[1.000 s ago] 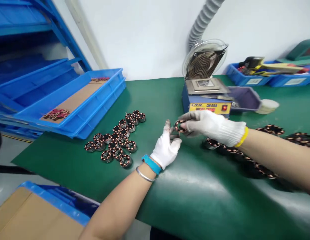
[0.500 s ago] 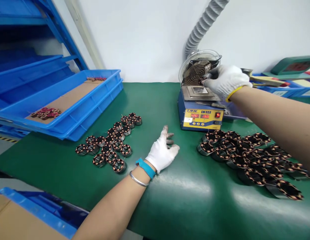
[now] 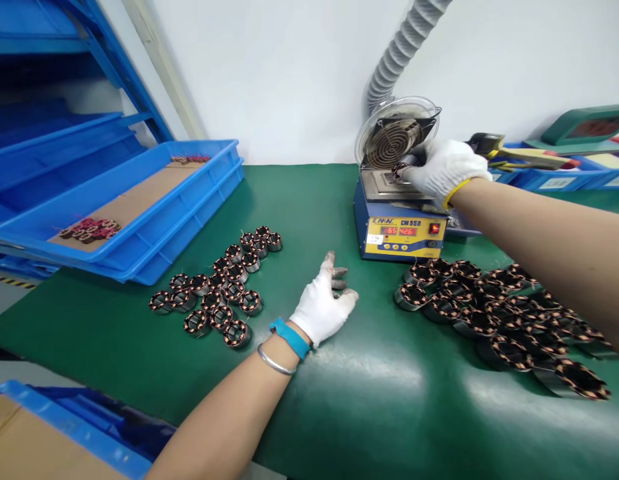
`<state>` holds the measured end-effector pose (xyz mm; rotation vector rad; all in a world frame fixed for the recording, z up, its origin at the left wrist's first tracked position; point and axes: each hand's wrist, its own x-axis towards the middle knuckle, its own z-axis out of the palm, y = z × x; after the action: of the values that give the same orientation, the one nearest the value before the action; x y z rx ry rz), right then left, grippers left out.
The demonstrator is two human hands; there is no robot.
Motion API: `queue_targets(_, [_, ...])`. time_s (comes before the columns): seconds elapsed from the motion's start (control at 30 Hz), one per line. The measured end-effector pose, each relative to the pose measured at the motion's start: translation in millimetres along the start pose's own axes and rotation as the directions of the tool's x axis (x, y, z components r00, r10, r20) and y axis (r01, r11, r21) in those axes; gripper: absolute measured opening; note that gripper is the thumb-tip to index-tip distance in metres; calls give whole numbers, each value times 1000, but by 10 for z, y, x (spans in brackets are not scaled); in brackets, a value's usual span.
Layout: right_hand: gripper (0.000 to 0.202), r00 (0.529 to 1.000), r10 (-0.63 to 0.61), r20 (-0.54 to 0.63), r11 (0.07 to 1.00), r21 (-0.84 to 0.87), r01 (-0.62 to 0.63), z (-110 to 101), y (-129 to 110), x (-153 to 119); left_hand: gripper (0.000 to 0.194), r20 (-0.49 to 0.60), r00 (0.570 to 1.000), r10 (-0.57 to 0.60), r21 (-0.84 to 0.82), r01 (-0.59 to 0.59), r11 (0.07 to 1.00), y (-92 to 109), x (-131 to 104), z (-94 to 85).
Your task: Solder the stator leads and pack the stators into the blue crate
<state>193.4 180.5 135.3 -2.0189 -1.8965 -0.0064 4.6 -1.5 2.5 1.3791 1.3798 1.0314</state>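
My right hand (image 3: 442, 170), in a white glove, grips a motor stator (image 3: 405, 165) low over the square top of the blue and yellow solder pot (image 3: 402, 230). The fingers hide much of that stator. Between two groups of stators, my left hand (image 3: 324, 307) rests on the green table with fingers spread, holding nothing. To its left stands a group of copper-wound stators (image 3: 222, 287). A larger group of stators (image 3: 489, 307) lies to the right, partly under my right forearm.
A clear round shield with a fan grille (image 3: 393, 145) rises behind the pot, joined to a grey hose (image 3: 402, 53). At left sits a blue tray (image 3: 189, 207) holding several parts with red wires. Pliers-like tools (image 3: 534, 159) lie by blue bins at right.
My right hand has moved slightly left and down, bringing the stator closer to the pot's top. My left hand stays where it was. The pot's display digits differ.
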Motion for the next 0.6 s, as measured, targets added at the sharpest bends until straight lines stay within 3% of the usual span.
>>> queue_targets(0.2, [62,998,-58,-1,998,25,58,-72,-1,-37,84,-20,1000,6,-18,-6,1000,-3,-1,15])
queue_targets(0.4, [58,996,-89,20,995,50,88,-36,9,-74,86,-19,1000,1,-41,-2,999,28,-7,7])
queue_targets(0.6, [66,999,29,-28,994,105,-26,-220,-6,-155,85,-11,1000,-2,-11,1,1000,26,-1,-5])
